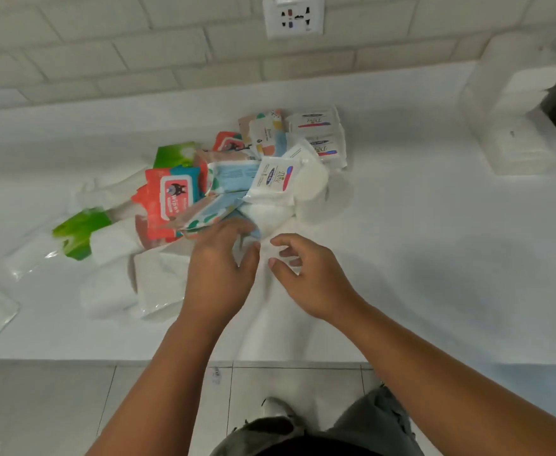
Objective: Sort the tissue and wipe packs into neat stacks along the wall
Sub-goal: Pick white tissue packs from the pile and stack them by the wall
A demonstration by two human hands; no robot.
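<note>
A white bench (434,258) runs below a wall of pale brick-shaped tiles (105,54). At the middle of the bench, well short of the wall, lies an unsorted heap of soft film-wrapped packs (237,179); none of it is stacked yet. A tall stack of plain white tissue packs (513,103) stands at the far right, close to the wall.

Within the heap:
- clear-and-green tissue packs (79,232) spread to the left;
- a red wipe pack with a white flip lid (171,199) lies left of centre;
- white packs with blue-and-red labels (319,126) lie at the far right side;
- a pastel-patterned flat pack (204,218) lies at the near edge.

The left hand (219,268) reaches onto the pastel-patterned flat pack, its fingertips hidden against it, so a grip cannot be confirmed. The right hand (306,274) hovers just beside it, fingers loosely curled, holding nothing visible.

The packs are probably light and compliant, and their glossy film is likely slippery. The wipe packs should be heavier and floppier than the tissue. Each is best taken across its short sides, thumb above and fingers beneath, not by the loose film ends. A white wall socket (293,16) sits above the heap.
</note>
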